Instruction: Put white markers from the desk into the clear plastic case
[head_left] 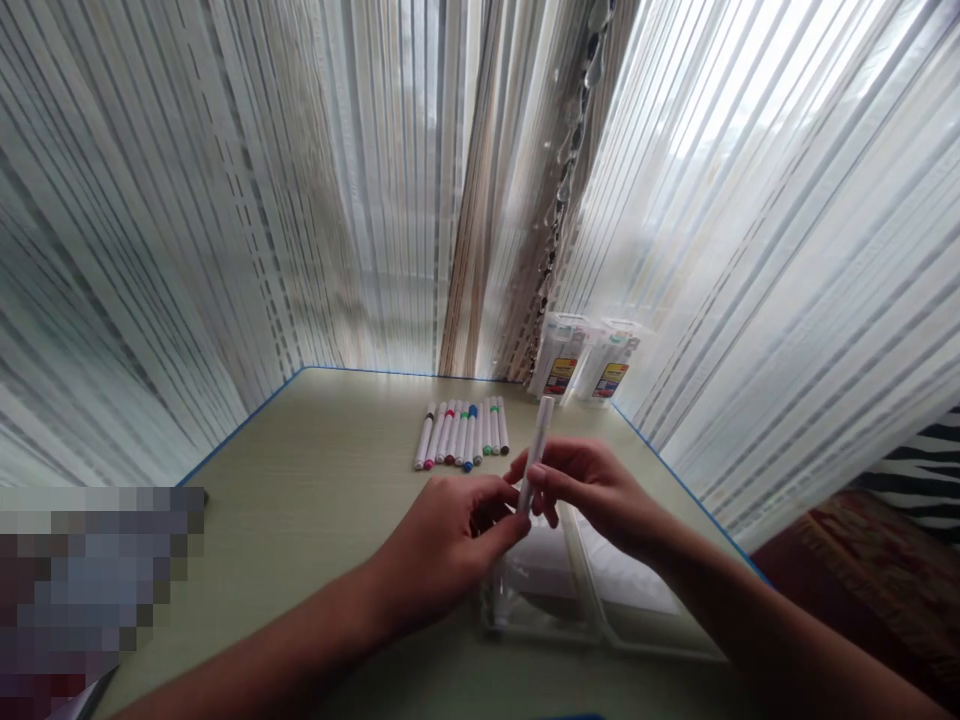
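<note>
Here, blue-edged table (300,490), curtains (375,200) behind.

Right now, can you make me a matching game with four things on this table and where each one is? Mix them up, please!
Things
1. Slim white marker, tilted nearly upright
2. Row of white markers with coloured parts
3. Two clear plastic packs with printed labels
4. Flat, clear plastic case

Places
A. Near the far right corner of the pale green, blue-edged table
B. Below the hands and partly hidden by them
C. In the grip of the left hand and right hand
D. Lying side by side, beyond the hands

Pairs: 1-C, 2-D, 3-A, 4-B
</note>
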